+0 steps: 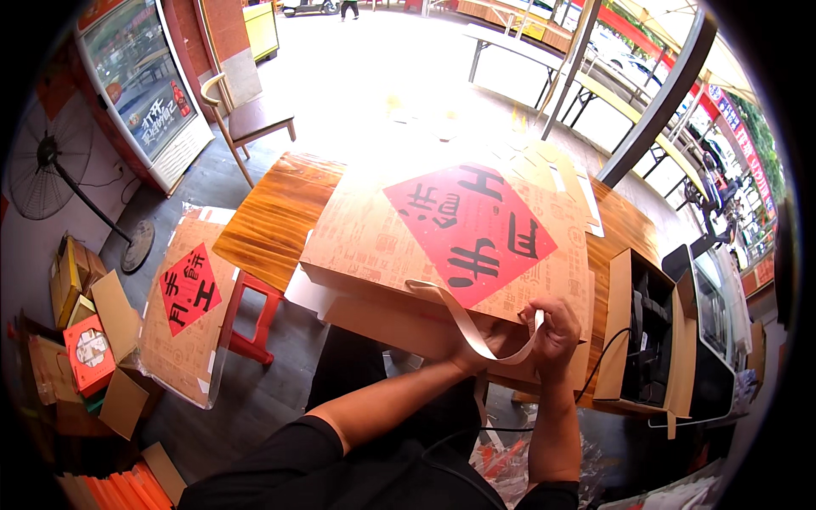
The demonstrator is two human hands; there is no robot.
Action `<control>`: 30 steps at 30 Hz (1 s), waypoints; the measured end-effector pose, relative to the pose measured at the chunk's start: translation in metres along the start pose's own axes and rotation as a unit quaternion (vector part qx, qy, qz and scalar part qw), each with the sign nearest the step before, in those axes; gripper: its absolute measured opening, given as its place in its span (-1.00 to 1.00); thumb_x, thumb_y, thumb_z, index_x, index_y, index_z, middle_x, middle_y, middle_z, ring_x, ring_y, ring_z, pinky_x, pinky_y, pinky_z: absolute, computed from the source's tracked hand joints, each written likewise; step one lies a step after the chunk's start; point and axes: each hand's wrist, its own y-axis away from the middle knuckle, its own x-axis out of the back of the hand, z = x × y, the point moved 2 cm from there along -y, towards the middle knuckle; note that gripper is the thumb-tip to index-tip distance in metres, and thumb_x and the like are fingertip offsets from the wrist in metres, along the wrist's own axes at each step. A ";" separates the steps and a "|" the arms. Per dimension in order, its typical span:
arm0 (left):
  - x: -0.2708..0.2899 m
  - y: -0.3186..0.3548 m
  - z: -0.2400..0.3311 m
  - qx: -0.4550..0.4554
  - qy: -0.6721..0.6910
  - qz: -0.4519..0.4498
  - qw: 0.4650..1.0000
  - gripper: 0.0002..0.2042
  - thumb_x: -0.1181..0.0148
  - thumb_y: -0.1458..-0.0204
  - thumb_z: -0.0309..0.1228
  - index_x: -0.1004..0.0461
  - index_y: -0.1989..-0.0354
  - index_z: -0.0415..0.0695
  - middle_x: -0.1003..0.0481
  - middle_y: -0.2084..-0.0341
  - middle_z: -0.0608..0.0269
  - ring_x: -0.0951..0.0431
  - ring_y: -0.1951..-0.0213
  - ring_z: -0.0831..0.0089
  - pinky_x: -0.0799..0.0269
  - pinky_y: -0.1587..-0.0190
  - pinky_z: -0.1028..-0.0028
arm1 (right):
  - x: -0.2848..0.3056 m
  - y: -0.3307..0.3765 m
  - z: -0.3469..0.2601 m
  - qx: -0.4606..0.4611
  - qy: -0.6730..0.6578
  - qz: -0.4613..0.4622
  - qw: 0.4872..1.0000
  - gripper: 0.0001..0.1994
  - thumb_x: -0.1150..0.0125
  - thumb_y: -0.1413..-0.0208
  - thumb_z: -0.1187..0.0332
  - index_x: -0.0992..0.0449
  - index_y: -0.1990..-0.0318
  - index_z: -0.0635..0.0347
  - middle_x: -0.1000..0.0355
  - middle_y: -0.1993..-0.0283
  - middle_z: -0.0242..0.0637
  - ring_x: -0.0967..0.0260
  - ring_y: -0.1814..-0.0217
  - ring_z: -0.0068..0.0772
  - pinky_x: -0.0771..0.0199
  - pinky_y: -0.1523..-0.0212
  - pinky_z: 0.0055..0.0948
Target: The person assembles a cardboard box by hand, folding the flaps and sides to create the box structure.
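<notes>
A large brown kraft-paper bag [357,229] with a red diamond panel lies flat before me, its opening edge toward my body. From that edge a white ribbon handle [466,326] hangs in a loose loop. My right hand [556,333] is closed, its fingers pinching the ribbon's right end beside the bag's edge. My left hand [505,338] reaches in behind the ribbon loop at the bag's edge; its fingers are mostly hidden there. More flat brown paper pieces lie beneath and beyond the top bag.
Beneath the bag is a wooden table [280,208]. An open cardboard box [625,340] with black contents stands on the right, beside a screen device [714,314]. At left are another wrapped bag stack [174,348], a red stool [263,319], a fan [64,166], and open cartons [123,319].
</notes>
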 end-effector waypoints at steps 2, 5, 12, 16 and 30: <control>-0.002 0.005 -0.007 0.071 0.098 -0.002 0.993 -0.73 -0.17 -0.31 -0.43 -0.51 -0.13 -0.20 -0.56 0.02 0.24 -0.55 -0.02 0.44 -0.46 -0.08 0.42 | 0.000 -0.002 -0.001 0.017 0.019 0.002 1.000 -0.81 -0.16 -0.09 0.75 -0.55 0.20 0.32 -0.52 0.31 -0.20 -0.52 0.30 -0.36 -0.50 0.25 -0.47; -0.005 0.012 -0.010 0.087 0.118 0.019 0.989 -0.73 -0.09 -0.32 -0.45 -0.51 -0.13 -0.22 -0.55 0.01 0.25 -0.54 -0.03 0.46 -0.46 -0.08 0.42 | -0.004 -0.003 -0.007 0.088 0.090 -0.001 0.992 -0.81 -0.21 -0.04 0.70 -0.56 0.21 0.26 -0.52 0.33 -0.18 -0.52 0.32 -0.24 -0.52 0.26 -0.41; 0.000 0.016 0.000 0.155 0.116 0.034 0.980 -0.77 -0.01 -0.33 -0.46 -0.57 0.02 -0.27 -0.61 0.22 0.26 -0.59 0.12 0.45 -0.51 0.03 0.43 | -0.020 0.013 -0.032 0.135 0.179 0.051 0.973 -0.85 -0.33 -0.03 0.56 -0.57 0.23 0.20 -0.54 0.29 -0.17 -0.53 0.27 -0.10 -0.56 0.22 -0.26; -0.002 0.012 0.003 0.117 0.130 0.017 0.984 -0.80 -0.05 -0.32 -0.48 -0.55 0.01 -0.25 -0.60 0.18 0.26 -0.57 0.13 0.48 -0.51 0.05 0.44 | -0.020 0.025 -0.027 0.061 0.105 0.077 0.990 -0.87 -0.38 -0.08 0.58 -0.60 0.22 0.25 -0.56 0.25 -0.14 -0.56 0.23 -0.11 -0.57 0.18 -0.32; 0.011 0.011 -0.015 0.135 0.087 0.021 0.987 -0.69 -0.18 -0.31 -0.43 -0.50 -0.19 -0.20 -0.57 -0.07 0.17 -0.55 -0.10 0.42 -0.48 -0.13 0.43 | -0.010 0.029 -0.012 -0.079 0.004 0.086 0.993 -0.92 -0.39 -0.18 0.52 -0.63 0.21 0.32 -0.61 0.34 -0.26 -0.49 0.32 -0.56 -0.46 0.25 -0.57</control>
